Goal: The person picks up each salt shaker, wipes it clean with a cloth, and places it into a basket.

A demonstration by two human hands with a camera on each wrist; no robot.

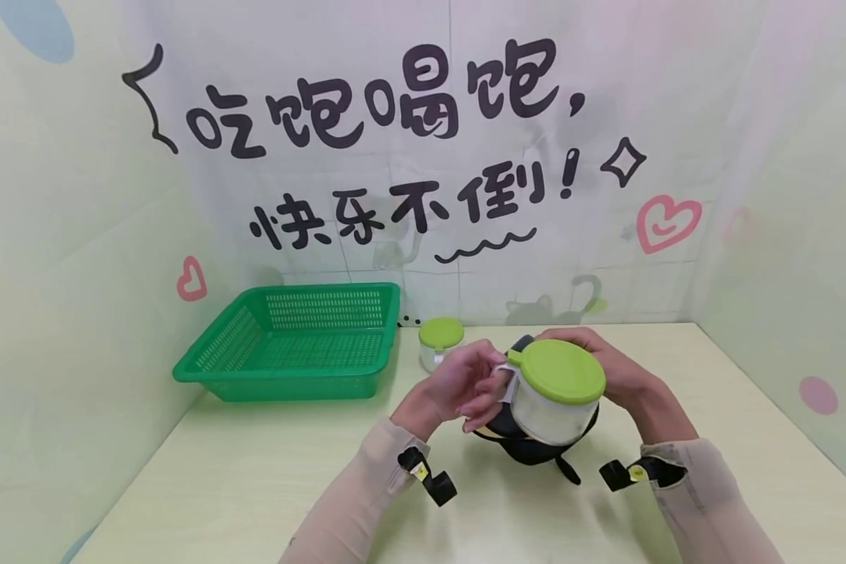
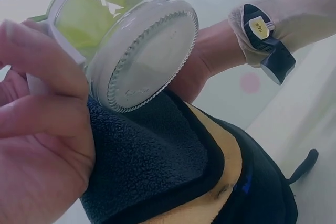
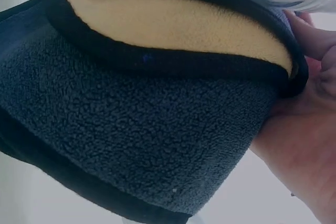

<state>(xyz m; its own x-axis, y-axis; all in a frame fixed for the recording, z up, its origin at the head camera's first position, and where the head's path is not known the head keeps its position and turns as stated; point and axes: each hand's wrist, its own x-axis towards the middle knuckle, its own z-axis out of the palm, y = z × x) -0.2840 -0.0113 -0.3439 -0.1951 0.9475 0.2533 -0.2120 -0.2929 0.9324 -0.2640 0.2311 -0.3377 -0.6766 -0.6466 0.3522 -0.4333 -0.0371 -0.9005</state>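
A glass seasoning jar (image 1: 553, 417) with a lime-green lid and white handle is held up over the table, tilted so that its ribbed base (image 2: 152, 59) shows in the left wrist view. My left hand (image 1: 468, 385) grips the jar by its handle. From the jar's far right side my right hand (image 1: 609, 364) holds a thick dark cloth (image 3: 136, 114) with a tan underside, its fingers partly hidden behind the jar and cloth. Folds of the cloth hang below the jar, and a hanging loop (image 1: 567, 470) dangles from its edge.
A second jar (image 1: 440, 333) with a green lid stands at the back of the pale table (image 1: 268, 486). To its left sits a green plastic basket (image 1: 296, 384) with slotted sides. A printed curtain (image 1: 324, 180) closes off the back, with side walls left and right.
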